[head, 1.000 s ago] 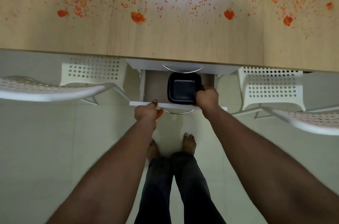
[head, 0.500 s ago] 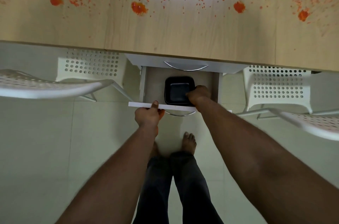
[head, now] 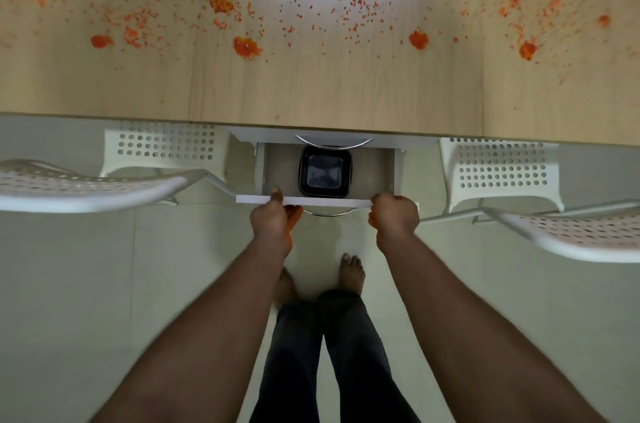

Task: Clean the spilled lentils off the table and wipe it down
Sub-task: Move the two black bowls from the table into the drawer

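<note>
Orange lentils (head: pixel 246 47) lie scattered in clumps and single grains over the light wooden table (head: pixel 311 90). Under its front edge a white drawer (head: pixel 381 203) is pulled out. A black square container (head: pixel 325 172) sits inside it, against the middle of the drawer front. My left hand (head: pixel 272 220) grips the drawer front left of its metal handle, thumb over the top edge. My right hand (head: pixel 393 216) grips the same front edge near its right end. Neither hand touches the container.
Two white perforated chairs stand tucked at the table, one left (head: pixel 162 149) and one right (head: pixel 502 170) of the drawer. Their backrests reach toward me at both sides. My bare feet (head: pixel 351 275) stand on pale floor tiles below the drawer.
My right hand has let go of the black container, come out of the drawer and taken hold of the drawer front at the right. The container stays inside. My left hand has kept its grip.
</note>
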